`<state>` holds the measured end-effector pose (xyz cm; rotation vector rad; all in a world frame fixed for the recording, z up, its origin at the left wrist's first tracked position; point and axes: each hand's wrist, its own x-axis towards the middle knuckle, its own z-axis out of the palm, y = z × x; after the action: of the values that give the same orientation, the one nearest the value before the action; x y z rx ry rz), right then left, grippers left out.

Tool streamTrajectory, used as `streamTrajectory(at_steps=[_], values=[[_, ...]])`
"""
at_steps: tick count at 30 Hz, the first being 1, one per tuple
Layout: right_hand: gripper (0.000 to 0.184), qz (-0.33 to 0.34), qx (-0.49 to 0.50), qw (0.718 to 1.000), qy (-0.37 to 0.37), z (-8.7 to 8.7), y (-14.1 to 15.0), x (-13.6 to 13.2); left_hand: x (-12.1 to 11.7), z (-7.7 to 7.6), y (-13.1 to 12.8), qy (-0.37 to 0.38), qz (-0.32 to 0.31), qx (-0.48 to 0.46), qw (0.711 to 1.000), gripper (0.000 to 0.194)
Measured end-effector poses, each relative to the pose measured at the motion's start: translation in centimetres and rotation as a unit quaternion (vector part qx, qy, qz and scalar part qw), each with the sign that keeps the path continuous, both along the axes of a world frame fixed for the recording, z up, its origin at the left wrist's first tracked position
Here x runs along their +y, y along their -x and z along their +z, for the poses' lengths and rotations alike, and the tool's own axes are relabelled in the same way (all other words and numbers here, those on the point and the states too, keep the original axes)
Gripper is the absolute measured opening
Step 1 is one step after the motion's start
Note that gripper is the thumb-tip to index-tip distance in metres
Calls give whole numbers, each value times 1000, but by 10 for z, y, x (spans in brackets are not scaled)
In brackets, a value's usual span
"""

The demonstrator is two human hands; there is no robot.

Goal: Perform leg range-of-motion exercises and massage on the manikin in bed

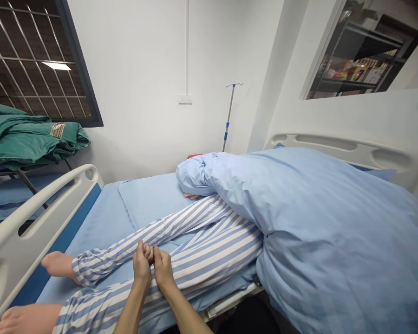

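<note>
My left hand (141, 260) and my right hand (163, 265) are side by side above the lower legs of a lying figure. Both are curled into fists, thumbs uppermost, and no object shows in either. Blue and white striped trousers (216, 257) cover the legs, and two bare feet (57, 264) point toward the bed's left end. Whether my fists press on the near leg or hover over it, I cannot tell. A light blue quilt (320, 222) is heaped over the upper body, hiding it. Some fingers (191, 195) of the figure peek out below the quilt.
A pale footboard (52, 204) closes the left end of the bed, and a headboard (334, 141) stands at the right. Behind the bed rises an IV pole (229, 116). Folded green covers (28, 139) lie at the left under a barred window (31, 55).
</note>
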<state>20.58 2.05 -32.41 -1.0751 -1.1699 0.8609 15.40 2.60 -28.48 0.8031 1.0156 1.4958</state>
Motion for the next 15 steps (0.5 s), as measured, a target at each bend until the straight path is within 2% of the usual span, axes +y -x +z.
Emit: streamTrajectory(at_steps=[4,6,9,13,15], values=[[47,-3,-6,1000,20,-4,3,-1,0,-28,8,33,22,108,993,50],[46,-3,0,1000,28,-4,3,0,-1,-37,10,27,28,152,988,49],[46,-1,22,999,46,9,0,3,-2,-37,10,23,30,219,975,49],[46,49,-6,999,19,37,-12,5,-6,-31,8,9,-29,290,956,48],[46,61,-20,998,5,41,-17,5,-7,-30,7,-3,-44,306,951,48]])
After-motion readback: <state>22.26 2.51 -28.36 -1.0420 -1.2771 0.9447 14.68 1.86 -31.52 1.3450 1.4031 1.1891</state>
